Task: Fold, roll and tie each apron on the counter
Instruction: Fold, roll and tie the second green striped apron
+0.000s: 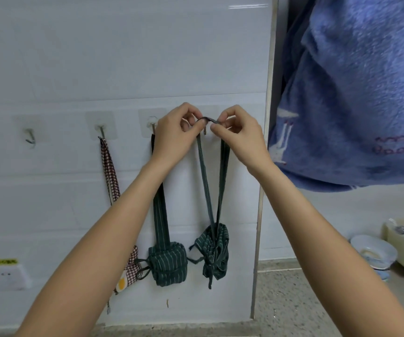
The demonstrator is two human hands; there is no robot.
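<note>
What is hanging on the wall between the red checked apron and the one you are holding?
Another rolled green striped apron, hanging from its own hook, seen in the head view.

3 rolled, tied aprons hang on the wall by neck loops: red-check apron (132, 263) left, green-striped apron (168, 263) middle, second green-striped apron (211, 251) right.
</note>
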